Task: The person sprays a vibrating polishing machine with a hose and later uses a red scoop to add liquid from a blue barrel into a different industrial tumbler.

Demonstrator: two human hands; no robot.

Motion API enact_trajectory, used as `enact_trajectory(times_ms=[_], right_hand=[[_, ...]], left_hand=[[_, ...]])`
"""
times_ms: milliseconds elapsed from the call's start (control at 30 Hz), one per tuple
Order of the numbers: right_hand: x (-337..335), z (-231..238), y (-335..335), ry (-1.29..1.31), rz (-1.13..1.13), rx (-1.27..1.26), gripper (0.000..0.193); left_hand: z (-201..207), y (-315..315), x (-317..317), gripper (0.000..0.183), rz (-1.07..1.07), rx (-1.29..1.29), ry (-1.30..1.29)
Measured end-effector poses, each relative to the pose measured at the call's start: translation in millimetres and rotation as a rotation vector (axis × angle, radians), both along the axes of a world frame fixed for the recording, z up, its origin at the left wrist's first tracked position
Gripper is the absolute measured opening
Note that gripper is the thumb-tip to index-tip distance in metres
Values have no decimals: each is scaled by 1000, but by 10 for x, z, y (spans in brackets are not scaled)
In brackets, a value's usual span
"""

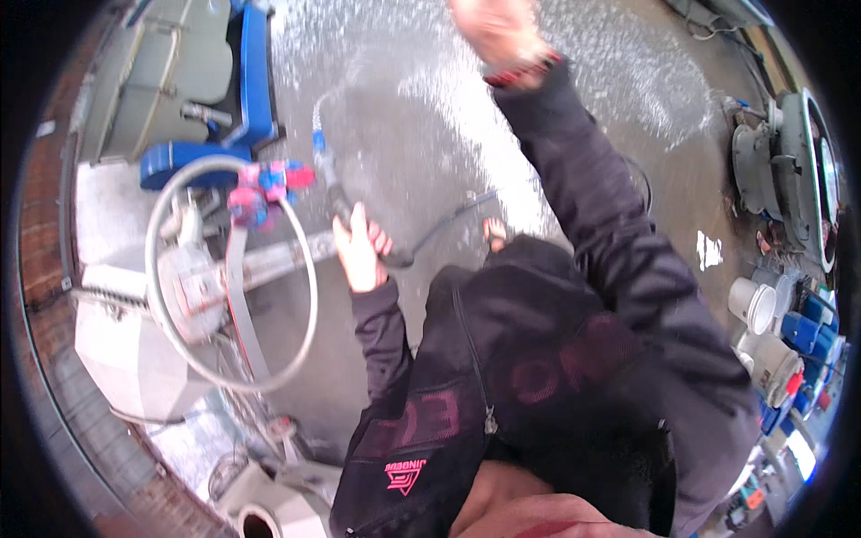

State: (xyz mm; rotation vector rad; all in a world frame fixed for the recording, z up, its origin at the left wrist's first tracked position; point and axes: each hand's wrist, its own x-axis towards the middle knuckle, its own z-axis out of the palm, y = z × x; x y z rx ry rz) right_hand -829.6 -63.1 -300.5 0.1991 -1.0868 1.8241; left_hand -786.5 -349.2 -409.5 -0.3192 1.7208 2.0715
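Observation:
My left hand (360, 251) is wrapped round the dark handle of a spray wand (330, 170) with a blue tip. A thin, pale stream of water runs from that tip onto the wet floor. Beside the same hand, a black hose (453, 213) trails off to the right across the floor. My right hand (502, 31) is raised at the top edge, with a red and dark bracelet (523, 72) at the wrist. Its fingers are cut off by the frame and smeared by motion.
On the left stands a machine with a large pale handwheel (314, 296), a pink and blue cloth (260, 193) hung over its rim. Blue housings (256, 81) lie behind it. At right are a big round metal drum (794, 175), white buckets (752, 303) and blue containers.

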Motion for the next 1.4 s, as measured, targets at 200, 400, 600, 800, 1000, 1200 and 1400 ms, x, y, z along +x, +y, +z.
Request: enact_trajectory(times_ms=[200, 400, 600, 800, 1000, 1200, 1400], right_hand=[[1656, 951, 748, 623, 560, 80, 26], [1534, 1261, 534, 916, 981, 47, 10], [622, 1292, 555, 799, 824, 61, 5], [-649, 1332, 1129, 622, 1436, -112, 5], [-1683, 1418, 1661, 573, 1501, -92, 6], [-2145, 1497, 2301, 571, 1482, -76, 8], [-2382, 1500, 3217, 520, 1597, -52, 6]], left_hand=[[29, 424, -661, 29, -114, -102, -9], [177, 807, -1306, 19, -231, -168, 122], [66, 871, -2111, 23, -126, -100, 128], [75, 1089, -3099, 22, -81, -171, 21], [161, 1634, -3981, 21, -77, -168, -23], [170, 2421, -4493, 20, -171, -146, 1], [140, 3296, -4763, 25, -236, -185, -4]])
